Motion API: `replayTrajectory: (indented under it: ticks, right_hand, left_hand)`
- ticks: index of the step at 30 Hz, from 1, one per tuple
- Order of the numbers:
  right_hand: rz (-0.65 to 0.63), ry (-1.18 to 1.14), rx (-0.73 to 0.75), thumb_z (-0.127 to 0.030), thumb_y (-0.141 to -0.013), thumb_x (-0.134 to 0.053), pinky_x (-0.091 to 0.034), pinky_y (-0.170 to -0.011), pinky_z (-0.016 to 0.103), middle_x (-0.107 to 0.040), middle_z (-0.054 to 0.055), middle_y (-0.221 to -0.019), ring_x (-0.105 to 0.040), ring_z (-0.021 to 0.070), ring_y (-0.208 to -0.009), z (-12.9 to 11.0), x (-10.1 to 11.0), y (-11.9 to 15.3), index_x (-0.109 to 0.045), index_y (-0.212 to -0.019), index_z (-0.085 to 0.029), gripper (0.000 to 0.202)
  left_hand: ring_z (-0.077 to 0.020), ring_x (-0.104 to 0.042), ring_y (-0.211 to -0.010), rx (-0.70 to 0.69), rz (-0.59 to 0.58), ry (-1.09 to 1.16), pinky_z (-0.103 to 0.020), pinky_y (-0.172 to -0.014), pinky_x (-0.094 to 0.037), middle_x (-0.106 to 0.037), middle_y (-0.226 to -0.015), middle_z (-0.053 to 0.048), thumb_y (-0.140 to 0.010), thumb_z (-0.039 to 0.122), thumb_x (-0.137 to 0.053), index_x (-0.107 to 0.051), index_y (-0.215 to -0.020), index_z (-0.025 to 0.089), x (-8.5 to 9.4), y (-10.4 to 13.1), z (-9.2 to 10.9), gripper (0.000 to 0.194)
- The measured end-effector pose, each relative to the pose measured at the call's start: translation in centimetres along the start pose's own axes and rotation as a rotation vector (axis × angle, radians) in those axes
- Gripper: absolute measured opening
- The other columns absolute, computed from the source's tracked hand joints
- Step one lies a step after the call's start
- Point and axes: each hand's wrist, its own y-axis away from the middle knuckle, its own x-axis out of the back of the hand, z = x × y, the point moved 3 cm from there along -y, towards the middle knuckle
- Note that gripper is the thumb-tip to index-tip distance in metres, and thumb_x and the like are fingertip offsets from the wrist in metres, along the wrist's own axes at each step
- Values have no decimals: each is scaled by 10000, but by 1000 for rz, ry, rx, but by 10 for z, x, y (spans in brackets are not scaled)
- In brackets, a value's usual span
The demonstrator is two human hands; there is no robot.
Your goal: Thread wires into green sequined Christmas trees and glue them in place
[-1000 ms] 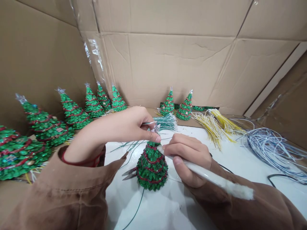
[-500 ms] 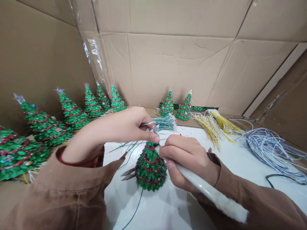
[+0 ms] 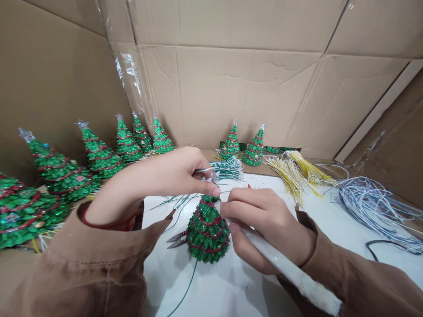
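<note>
A small glittery green Christmas tree (image 3: 208, 237) with red garland stands upright on the white work surface (image 3: 185, 281). At its top, my left hand (image 3: 185, 174) pinches the clear star (image 3: 213, 177), and a thin wire (image 3: 203, 169) passes by the fingers. My right hand (image 3: 261, 224), closed, grips a white rod-like tool (image 3: 291, 268) with a rough, fluffy rear end. The front end of that tool touches or nearly touches the tree's upper right side; its tip is mostly hidden by my fingers. Metal pointed jaws, perhaps of pliers (image 3: 177, 241), stick out from behind the tree.
Several finished-looking trees (image 3: 99, 152) line the left side, and two trees (image 3: 254, 147) stand at the back. Green-and-white wires (image 3: 228, 168), yellow-and-white wires (image 3: 287, 176) and a loose blue-white wire coil (image 3: 366, 211) lie behind and to the right. Cardboard walls (image 3: 231, 97) enclose the surface.
My right hand has shifted slightly right, and the rear end of the white tool has dropped a little. My left hand and the tree have stayed in place.
</note>
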Motion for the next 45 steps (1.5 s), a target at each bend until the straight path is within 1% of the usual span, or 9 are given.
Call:
replayTrajectory:
  ticks: [6, 11, 18, 30, 38, 45]
  right_hand:
    - [-11, 14, -14, -68, -682, -414, -272, -453, 262, -429, 4, -568, -332, 119, -497, 0, -1, 0, -625, -667, -114, 217]
    - [-16, 12, -16, -75, -675, -415, -267, -448, 261, -417, 2, -573, -314, 116, -493, -1, -1, 0, -623, -665, -111, 212]
    - [-5, 56, 12, -80, -671, -417, -272, -449, 245, -426, 3, -581, -315, 113, -503, -2, -5, 2, -587, -641, -132, 180]
    - [-24, 58, -35, -119, -687, -406, -307, -445, 241, -459, 11, -594, -340, 117, -499, -2, -5, 3, -565, -653, -158, 167]
    - [-9, 52, -30, -109, -673, -410, -299, -441, 250, -443, 9, -586, -340, 118, -492, -1, -6, 3, -582, -651, -142, 177]
    - [6, 63, -50, -117, -691, -413, -277, -443, 247, -426, -8, -582, -326, 114, -483, 0, -6, 3, -563, -681, -165, 158]
  left_hand:
    - [-70, -266, -485, 1, 5, -5, -207, -408, -188, -324, -545, 43, -779, 481, -534, -507, -600, 167, 0, 1, -1, 362]
    - [-71, -263, -489, -8, 2, 0, -206, -414, -193, -325, -546, 43, -780, 475, -534, -503, -603, 168, 0, 1, -1, 356]
    - [-75, -273, -494, 13, 0, 10, -209, -418, -199, -338, -555, 40, -791, 484, -514, -535, -639, 168, -1, 0, -3, 352]
    - [-81, -278, -495, 7, -2, 0, -220, -438, -202, -343, -554, 37, -779, 502, -519, -526, -626, 171, 0, 0, -2, 365]
    - [-80, -282, -499, 1, 12, -15, -216, -442, -205, -343, -558, 37, -782, 483, -519, -517, -625, 170, 0, 0, -1, 350]
    - [-78, -284, -490, 7, 14, -21, -217, -430, -193, -343, -557, 35, -783, 497, -511, -503, -617, 167, 1, 0, -1, 369]
